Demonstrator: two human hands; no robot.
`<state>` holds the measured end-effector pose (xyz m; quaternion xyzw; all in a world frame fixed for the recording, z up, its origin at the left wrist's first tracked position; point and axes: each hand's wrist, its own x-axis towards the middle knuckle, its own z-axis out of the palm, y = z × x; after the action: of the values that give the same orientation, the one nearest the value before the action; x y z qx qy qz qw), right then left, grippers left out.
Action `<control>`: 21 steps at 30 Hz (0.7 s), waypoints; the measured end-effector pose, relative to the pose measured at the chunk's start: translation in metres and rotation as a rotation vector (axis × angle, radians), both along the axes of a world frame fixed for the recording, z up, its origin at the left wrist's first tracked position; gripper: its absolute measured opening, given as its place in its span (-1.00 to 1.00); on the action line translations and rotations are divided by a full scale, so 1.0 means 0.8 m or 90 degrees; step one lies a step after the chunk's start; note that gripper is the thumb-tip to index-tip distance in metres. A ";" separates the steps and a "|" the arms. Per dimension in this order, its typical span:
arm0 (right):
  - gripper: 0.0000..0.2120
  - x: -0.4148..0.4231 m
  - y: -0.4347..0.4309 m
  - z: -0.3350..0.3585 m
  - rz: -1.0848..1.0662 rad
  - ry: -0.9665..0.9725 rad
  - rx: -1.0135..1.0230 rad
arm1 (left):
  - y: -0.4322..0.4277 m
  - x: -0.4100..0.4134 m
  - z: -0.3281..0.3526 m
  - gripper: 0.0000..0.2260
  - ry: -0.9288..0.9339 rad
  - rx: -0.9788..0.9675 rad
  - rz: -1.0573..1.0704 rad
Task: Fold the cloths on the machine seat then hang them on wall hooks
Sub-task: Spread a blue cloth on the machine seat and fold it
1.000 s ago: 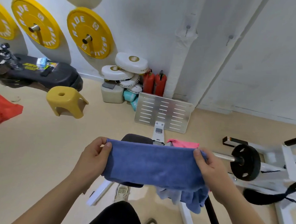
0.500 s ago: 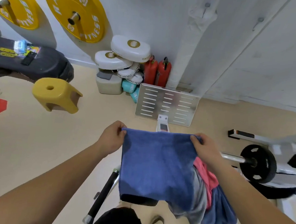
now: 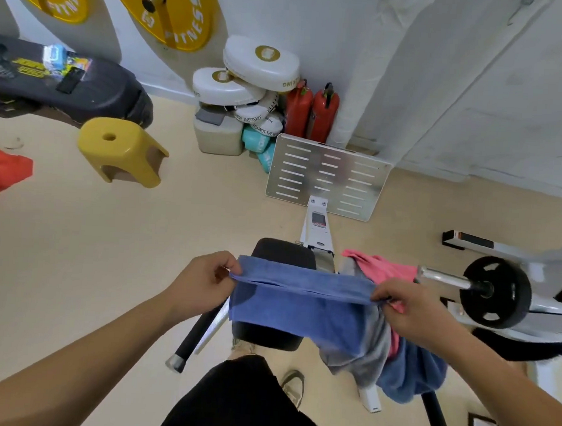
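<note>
A blue cloth (image 3: 300, 308) is held stretched level between two hands, just over the black seat (image 3: 284, 253) of a gym machine. Its top edge is doubled over into a narrow band, and the rest hangs down across the seat, hiding the middle of it. The left end of the band is pinched by the left hand (image 3: 201, 280), with the fingers curled round the edge. The right end is pinched by the right hand (image 3: 408, 307) in the same way.

Just right of the seat, more cloths are heaped on the machine: a pink cloth (image 3: 381, 267) on top, a grey cloth (image 3: 363, 354) drooping under the blue one, and a dark blue cloth (image 3: 411, 372) hanging lowest. A slotted metal footplate (image 3: 327, 176) is seen beyond the seat, at the end of a white rail.

To the right, a black weight plate (image 3: 497, 292) is carried on a steel bar. On the floor to the left, a yellow stool (image 3: 120, 149) is tipped over. Against the far wall (image 3: 315, 25) are stacked white pads (image 3: 261, 62), with two red extinguishers (image 3: 311, 110) beside them. Yellow plates (image 3: 173, 8) are mounted on the wall above.
</note>
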<state>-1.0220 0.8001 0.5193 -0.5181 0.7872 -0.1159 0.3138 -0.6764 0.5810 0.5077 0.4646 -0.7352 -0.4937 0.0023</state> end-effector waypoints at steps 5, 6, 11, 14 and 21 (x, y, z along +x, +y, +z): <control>-0.77 0.044 0.064 -0.033 0.142 0.100 -0.020 | 0.067 0.040 -0.027 -0.71 -0.021 -0.050 -0.053; -0.77 0.050 0.072 -0.040 0.153 0.113 -0.020 | 0.074 0.042 -0.029 -0.69 -0.028 -0.059 -0.064; -0.74 0.076 0.088 -0.060 0.155 0.162 0.053 | 0.085 0.051 -0.050 -0.60 -0.126 -0.068 -0.169; -0.75 0.078 0.066 -0.055 0.123 0.165 0.049 | 0.073 0.040 -0.058 -0.66 -0.162 -0.137 -0.123; -0.61 0.048 -0.029 -0.071 0.048 0.143 0.122 | 0.023 -0.024 -0.068 -0.52 -0.207 -0.129 -0.211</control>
<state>-0.9836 0.7769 0.4624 -0.5248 0.8047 0.0306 0.2758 -0.6960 0.5997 0.4530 0.4081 -0.8379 -0.3299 -0.1505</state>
